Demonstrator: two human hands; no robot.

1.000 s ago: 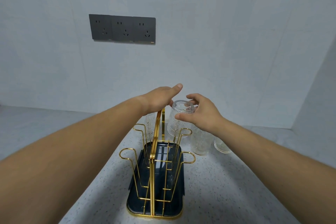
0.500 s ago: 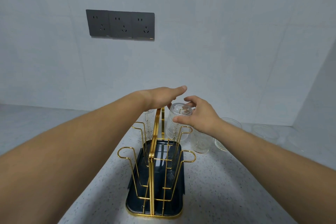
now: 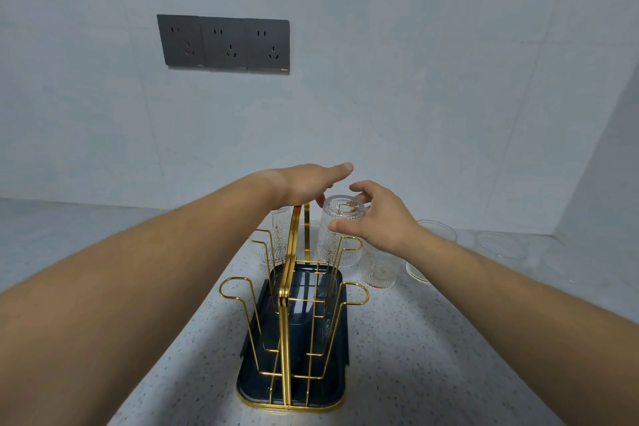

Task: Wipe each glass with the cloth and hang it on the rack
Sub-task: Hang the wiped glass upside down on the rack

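A gold wire rack (image 3: 286, 290) stands on a dark tray (image 3: 294, 391) on the speckled counter. A ribbed clear glass (image 3: 337, 247) sits upside down over the rack's far right prong, whose tip shows through its base. My right hand (image 3: 382, 218) curves round this glass, thumb on its side, fingers behind its top and index finger raised. My left hand (image 3: 307, 183) rests flat on top of the rack's centre handle, fingers straight. Another ribbed glass (image 3: 278, 235) hangs upside down on the far left prong. No cloth is in view.
Right of the rack, a ribbed glass (image 3: 378, 270) stands on the counter, with two wider clear glasses (image 3: 434, 245) (image 3: 501, 245) behind it. The wall with a dark triple socket (image 3: 224, 43) is close behind. The rack's near prongs (image 3: 356, 294) are bare.
The glass has come down slightly onto the far right prong, and my right fingers have lifted off its top. My left hand stays on the handle.
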